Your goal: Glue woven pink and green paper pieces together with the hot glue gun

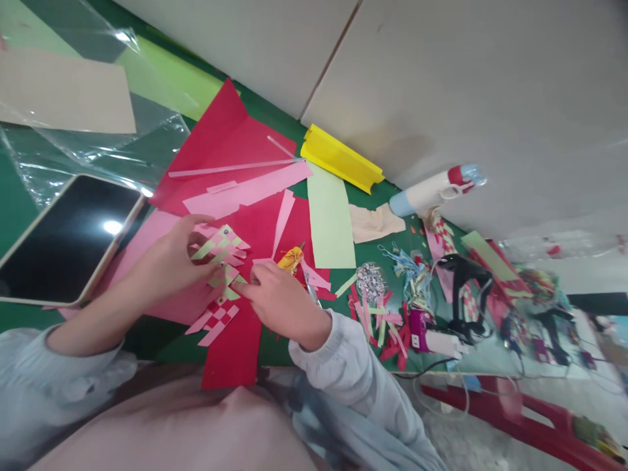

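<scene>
My left hand (pixel 171 261) is closed on a woven piece of pink and light green paper strips (pixel 224 246), thumb and fingers at its left edge. My right hand (pixel 282 297) touches the right side of the woven piece with its fingertips, the other fingers curled. Just below lies a red and pink checkered woven piece (pixel 218 318). Red paper (pixel 230 360) and pink paper (pixel 157 261) lie under the hands. A small yellow tool (pixel 290 260) rests beyond my right hand.
A tablet (pixel 73 239) lies at the left, below clear plastic (pixel 161 140). Light green paper (pixel 331 222), a yellow folded piece (pixel 341 157) and a bottle (pixel 434 190) stretch along the wall. Paper scraps (pixel 380 320) and a black stand (pixel 466 294) are to the right.
</scene>
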`<state>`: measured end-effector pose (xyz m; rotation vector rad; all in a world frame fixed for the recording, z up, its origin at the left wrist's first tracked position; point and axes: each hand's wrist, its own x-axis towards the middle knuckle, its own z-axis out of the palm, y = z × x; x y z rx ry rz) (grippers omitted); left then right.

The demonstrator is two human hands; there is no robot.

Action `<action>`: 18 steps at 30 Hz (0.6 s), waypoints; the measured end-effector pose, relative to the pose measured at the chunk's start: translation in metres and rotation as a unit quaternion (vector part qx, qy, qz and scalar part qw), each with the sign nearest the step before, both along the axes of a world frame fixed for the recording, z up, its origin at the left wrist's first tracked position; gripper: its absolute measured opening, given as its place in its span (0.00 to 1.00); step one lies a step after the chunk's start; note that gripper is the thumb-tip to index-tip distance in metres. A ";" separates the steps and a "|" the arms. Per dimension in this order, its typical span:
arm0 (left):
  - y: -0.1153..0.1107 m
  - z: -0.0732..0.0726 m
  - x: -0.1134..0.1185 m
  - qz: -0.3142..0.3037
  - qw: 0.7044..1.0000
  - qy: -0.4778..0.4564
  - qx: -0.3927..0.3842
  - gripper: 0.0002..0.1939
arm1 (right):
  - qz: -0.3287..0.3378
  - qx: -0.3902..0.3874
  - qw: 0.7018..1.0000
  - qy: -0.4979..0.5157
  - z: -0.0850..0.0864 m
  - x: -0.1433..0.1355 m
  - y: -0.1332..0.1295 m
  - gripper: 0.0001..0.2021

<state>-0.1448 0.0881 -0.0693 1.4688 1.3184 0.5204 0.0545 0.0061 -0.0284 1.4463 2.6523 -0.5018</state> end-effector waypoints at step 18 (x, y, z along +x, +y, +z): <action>-0.013 0.027 -0.007 0.099 0.977 -0.178 -0.058 0.39 | -0.330 -0.138 0.875 0.325 0.004 -0.013 0.011 0.23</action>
